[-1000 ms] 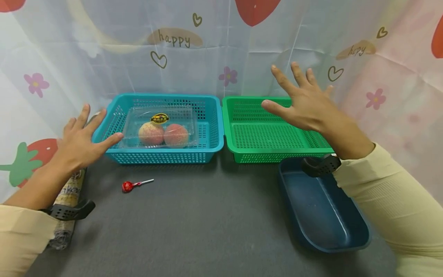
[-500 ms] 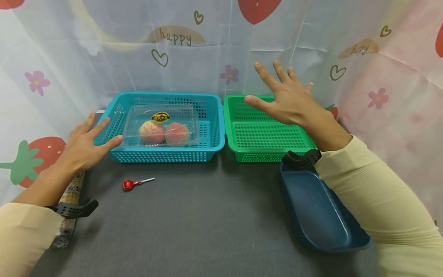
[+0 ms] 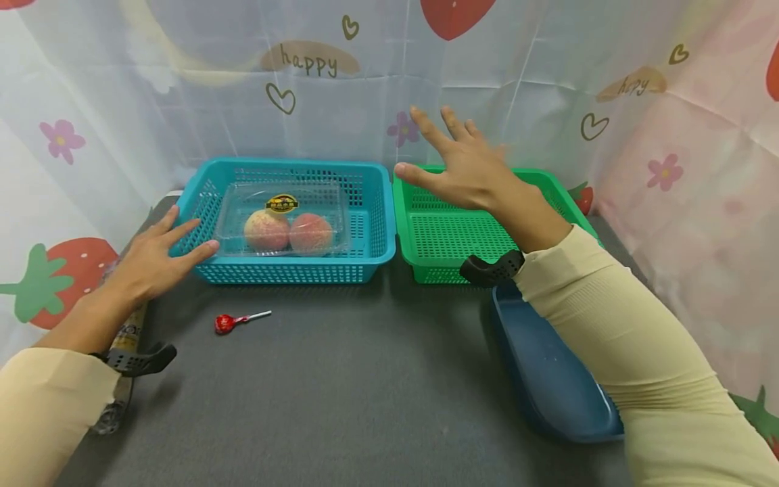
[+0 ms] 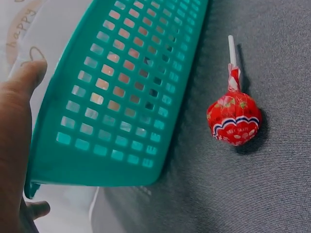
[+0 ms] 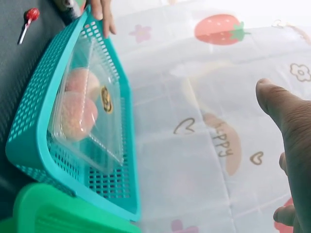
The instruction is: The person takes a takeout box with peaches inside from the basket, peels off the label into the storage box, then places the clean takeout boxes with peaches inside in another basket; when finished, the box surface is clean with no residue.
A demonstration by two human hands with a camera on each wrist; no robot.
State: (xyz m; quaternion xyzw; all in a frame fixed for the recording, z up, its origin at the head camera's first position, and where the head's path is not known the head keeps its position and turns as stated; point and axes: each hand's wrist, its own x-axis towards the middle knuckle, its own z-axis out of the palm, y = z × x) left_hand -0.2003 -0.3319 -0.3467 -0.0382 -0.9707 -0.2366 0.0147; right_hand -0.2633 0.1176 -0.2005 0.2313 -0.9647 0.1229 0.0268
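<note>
A clear plastic clamshell box (image 3: pixel 328 203) with two peaches (image 3: pixel 266 230) and a black-and-gold label lies inside the blue basket (image 3: pixel 286 272). My left hand (image 3: pixel 159 256) is at that basket's left end, fingers spread and thumb by the front left corner of the rim. Over the green basket (image 3: pixel 450 276) hangs my right hand (image 3: pixel 465 169), fingers spread and holding nothing, its thumb pointing toward the seam between the two baskets. A red-wrapped lollipop (image 4: pixel 234 119) lies on the grey table in front of the blue basket.
A dark blue plastic tub (image 3: pixel 548 379) stands at the right, partly covered by my right sleeve. Beneath my left forearm lies a long printed package (image 3: pixel 126 338). A printed curtain (image 3: pixel 341 122) hangs close behind the baskets.
My right hand has moved left from the right part of the green basket toward the blue one. My left hand has shifted slightly right and down, closer to the blue rim.
</note>
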